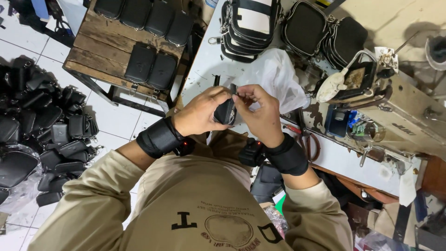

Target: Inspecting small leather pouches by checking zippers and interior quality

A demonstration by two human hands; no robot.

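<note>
Both hands, left (200, 113) & right (262, 116), grip closed round small black zip pouch (226, 111), contents unseen

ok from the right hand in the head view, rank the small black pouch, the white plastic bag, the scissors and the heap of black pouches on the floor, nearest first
1. small black pouch, held in both hands
2. white plastic bag, just behind on the table
3. scissors, on the table's right side; nearly as close as the bag, too close to call
4. heap of black pouches, far left on the floor

A small bag-sewing workshop. A beige industrial sewing machine (409, 116) sits on the white tabletop (209, 65). Finished black zippered pouches (42, 135) lie heaped on the tiled floor (111, 125).
</note>
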